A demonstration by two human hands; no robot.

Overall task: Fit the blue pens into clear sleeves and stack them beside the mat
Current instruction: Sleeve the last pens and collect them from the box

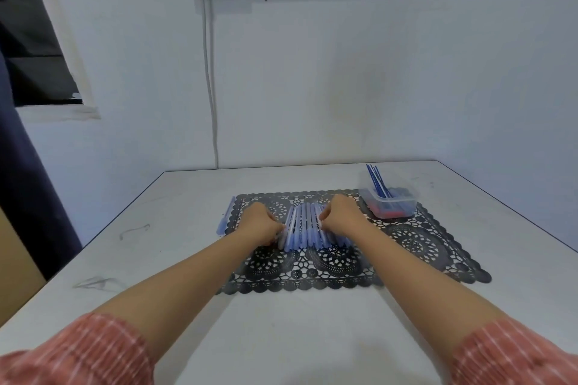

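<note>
Fingers curled, left hand [261, 223] and right hand [341, 216] grip the sleeved pens [305, 226] at the centre of the lace mat [422, 244] (fingertips blurry).

pen row [305, 228] ends covered, tub [406, 201] contents blurred, shirt cuffs [93, 350] cropped at bottom edge

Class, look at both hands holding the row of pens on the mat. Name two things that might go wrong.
Squeezed between the left hand and right hand, the row of pens may buckle and scatter. Carried left, it could knock the sleeved pen at the edge of the mat.
</note>
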